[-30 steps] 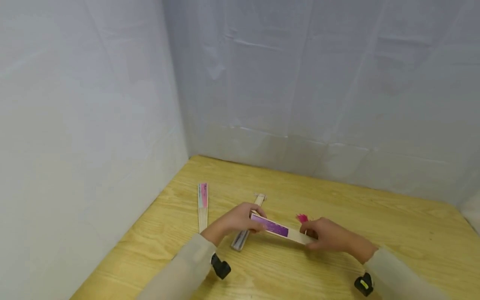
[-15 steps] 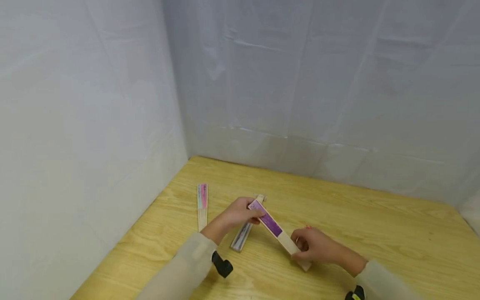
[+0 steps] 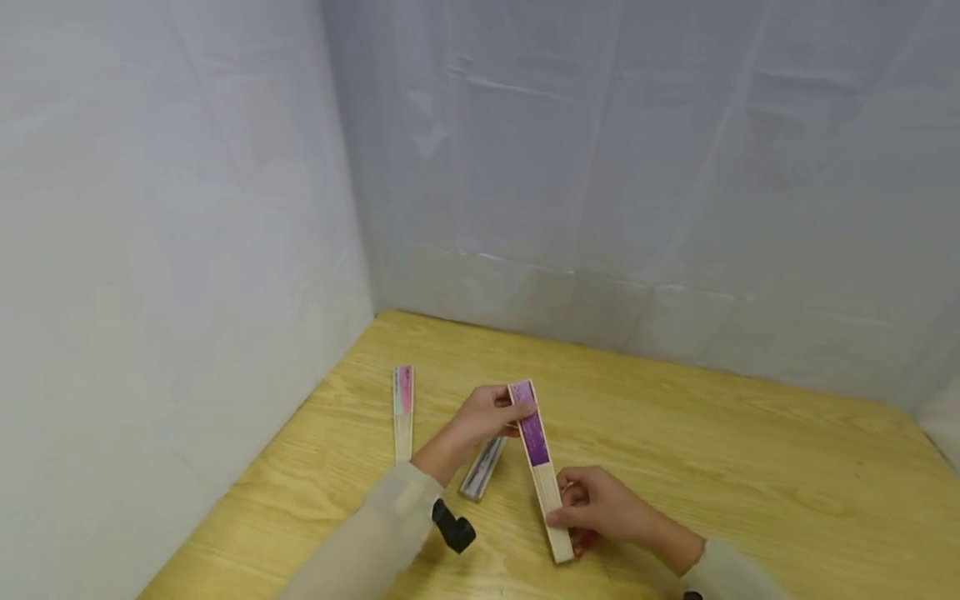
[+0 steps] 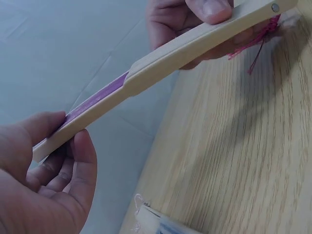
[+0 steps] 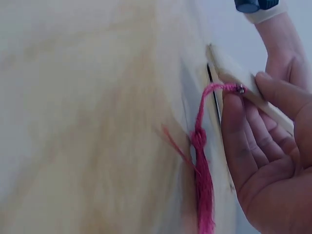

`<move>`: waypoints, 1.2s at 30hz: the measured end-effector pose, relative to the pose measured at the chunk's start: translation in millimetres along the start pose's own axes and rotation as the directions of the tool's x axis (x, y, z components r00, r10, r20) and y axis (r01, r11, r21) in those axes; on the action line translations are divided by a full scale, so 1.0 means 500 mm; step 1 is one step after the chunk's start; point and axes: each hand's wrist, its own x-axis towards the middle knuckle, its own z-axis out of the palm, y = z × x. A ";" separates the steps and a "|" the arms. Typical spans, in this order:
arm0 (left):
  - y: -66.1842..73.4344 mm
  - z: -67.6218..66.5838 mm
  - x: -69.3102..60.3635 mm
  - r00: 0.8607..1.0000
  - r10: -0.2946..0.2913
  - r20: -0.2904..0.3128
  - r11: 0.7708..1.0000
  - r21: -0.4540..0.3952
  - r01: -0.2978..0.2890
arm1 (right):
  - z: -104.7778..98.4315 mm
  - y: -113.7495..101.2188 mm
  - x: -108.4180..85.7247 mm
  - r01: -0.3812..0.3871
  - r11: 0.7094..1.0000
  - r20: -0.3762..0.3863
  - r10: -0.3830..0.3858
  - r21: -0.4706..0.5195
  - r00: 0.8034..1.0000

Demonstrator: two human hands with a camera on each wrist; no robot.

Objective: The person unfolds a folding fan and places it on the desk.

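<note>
Both hands hold a folded hand fan (image 3: 536,442) above the table; it has purple leaf and pale wooden ribs. My left hand (image 3: 483,417) pinches its purple upper end, thumb on the near face and fingers behind. Lower down, my right hand (image 3: 603,504) grips the bare ribs near the pivot between thumb and fingers. In the right wrist view a pink tassel (image 5: 201,161) hangs from the pivot. Beneath the left hand lies a second folded fan (image 3: 482,471), grey and partly hidden. A third folded fan (image 3: 403,408), pink and light blue, lies left of that hand.
The wooden table (image 3: 712,450) meets a white sheeted wall (image 3: 637,167) at the back and another white sheet (image 3: 187,250) on the left. A black wrist camera (image 3: 453,527) is strapped to the left sleeve.
The held fan has swung from a nearly level slant to almost upright in the head view. My right hand has come left and down with the pivot end; the left has risen slightly.
</note>
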 end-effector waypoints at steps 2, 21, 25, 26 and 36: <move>-0.001 0.004 0.001 1.000 0.001 -0.011 1.000 -0.003 -0.001 | 0.007 0.004 0.004 -0.014 0.998 -0.007 0.014 0.055 1.000; -0.022 0.039 -0.014 0.990 0.092 0.106 0.988 0.113 -0.104 | 0.025 0.013 0.012 -0.007 0.983 -0.199 0.045 0.186 0.979; -0.027 0.043 -0.019 0.988 0.092 0.124 0.988 0.109 -0.106 | 0.013 0.009 0.015 0.004 0.982 -0.242 0.042 0.187 0.969; -0.027 0.044 -0.020 0.987 0.093 0.128 0.989 0.106 -0.107 | 0.011 0.006 0.015 0.006 0.982 -0.251 0.042 0.186 0.967; -0.034 0.049 -0.036 0.989 0.085 0.125 0.992 0.077 -0.095 | 0.005 -0.002 0.019 0.003 0.981 -0.317 0.059 0.192 0.947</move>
